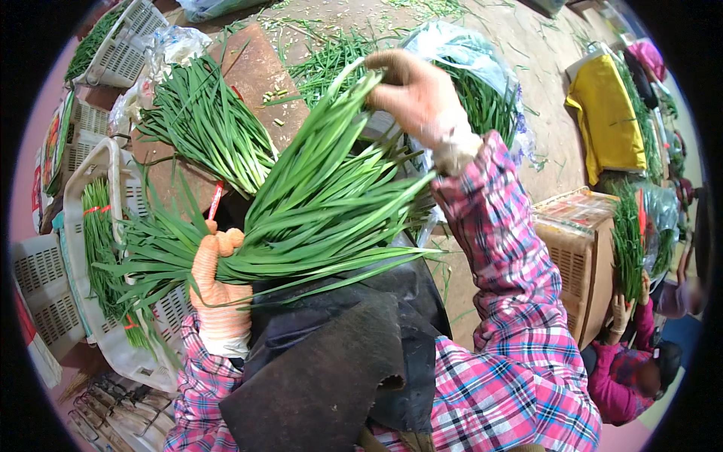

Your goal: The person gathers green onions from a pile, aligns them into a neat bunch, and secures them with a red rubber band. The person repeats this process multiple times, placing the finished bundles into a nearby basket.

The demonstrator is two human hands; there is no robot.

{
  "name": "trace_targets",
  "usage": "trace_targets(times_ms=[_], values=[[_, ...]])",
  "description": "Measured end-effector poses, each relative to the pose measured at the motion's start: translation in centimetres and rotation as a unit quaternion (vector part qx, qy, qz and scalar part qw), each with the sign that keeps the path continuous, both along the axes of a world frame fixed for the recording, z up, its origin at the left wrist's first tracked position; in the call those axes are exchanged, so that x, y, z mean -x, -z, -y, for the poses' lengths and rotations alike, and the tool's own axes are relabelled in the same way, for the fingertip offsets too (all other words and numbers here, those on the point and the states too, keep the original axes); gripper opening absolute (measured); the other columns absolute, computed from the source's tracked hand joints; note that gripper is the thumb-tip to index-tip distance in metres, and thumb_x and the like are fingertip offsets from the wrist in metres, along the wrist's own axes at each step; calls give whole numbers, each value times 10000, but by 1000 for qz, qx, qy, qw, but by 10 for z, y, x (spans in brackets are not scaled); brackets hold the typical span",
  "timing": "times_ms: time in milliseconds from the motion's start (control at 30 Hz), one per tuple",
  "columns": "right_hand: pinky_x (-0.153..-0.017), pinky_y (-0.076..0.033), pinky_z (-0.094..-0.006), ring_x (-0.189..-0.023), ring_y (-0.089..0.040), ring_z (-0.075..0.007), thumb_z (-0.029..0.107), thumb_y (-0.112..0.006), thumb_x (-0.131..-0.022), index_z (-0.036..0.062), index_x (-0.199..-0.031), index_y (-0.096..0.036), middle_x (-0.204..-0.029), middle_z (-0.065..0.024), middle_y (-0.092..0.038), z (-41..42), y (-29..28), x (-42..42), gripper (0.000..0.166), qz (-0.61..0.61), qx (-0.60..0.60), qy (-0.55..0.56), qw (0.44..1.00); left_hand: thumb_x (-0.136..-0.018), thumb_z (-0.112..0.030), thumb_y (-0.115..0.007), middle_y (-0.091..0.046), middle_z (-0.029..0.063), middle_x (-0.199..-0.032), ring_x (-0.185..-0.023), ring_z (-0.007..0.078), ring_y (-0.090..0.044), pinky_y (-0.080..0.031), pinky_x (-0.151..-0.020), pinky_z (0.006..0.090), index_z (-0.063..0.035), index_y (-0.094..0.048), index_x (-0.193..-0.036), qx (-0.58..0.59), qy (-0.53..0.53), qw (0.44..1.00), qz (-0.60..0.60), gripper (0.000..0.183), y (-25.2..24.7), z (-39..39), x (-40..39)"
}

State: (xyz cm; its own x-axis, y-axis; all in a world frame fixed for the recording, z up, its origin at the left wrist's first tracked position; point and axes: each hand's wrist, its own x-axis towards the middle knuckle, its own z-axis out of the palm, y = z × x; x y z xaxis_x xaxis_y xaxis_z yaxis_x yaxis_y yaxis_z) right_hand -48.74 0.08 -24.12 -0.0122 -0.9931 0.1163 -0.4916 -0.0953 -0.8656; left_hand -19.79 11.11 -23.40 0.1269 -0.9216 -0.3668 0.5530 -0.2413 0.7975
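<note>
My left hand, in an orange-and-white striped glove, is closed around the leafy end of a large bunch of garlic chives. The bunch fans out over my lap, which a dark apron covers. Slightly blurred, my right hand is raised at the far end, its thumb and fingers around the pale stalk tips of the upper part. A thin red-and-white strip stands just above my left fingers. Beside it, a pile of loose chives lies on a brown board.
At left, a white plastic basket holds chive bundles with red ties. More chives lie partly under clear plastic at the top. A yellow cloth and a crate are at right, where another person handles chives.
</note>
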Motion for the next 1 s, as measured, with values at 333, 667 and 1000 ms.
trace_targets(times_ms=[333,667,1000], values=[[-784,-453,-250,-860,-587,-135,305,-560,-846,32,-1044,-597,-929,-62,-620,57,11,94,339,-300,-4,44,953,-844,-139,-559,-496,30,-792,-852,187,-500,-409,-843,375,-24,-466,-1075,-25,6,999,-30,275,1,-4,1],[-783,-436,-252,-859,-554,-137,184,-637,-772,-22,-1077,-556,-925,-67,-600,-57,-11,30,376,206,-205,-66,955,-836,-126,-562,-488,23,-764,-845,185,-507,-421,-836,387,-27,-496,-1054,-33,34,996,-82,247,13,-1,-8],[-755,-426,-243,-824,-540,-113,176,-635,-763,-2,-1045,-576,-934,-55,-597,-71,-17,14,339,274,-244,-101,925,-844,-122,-552,-511,39,-770,-856,199,-530,-440,-826,373,-18,-503,-1066,-11,51,996,-77,251,15,0,-8]])
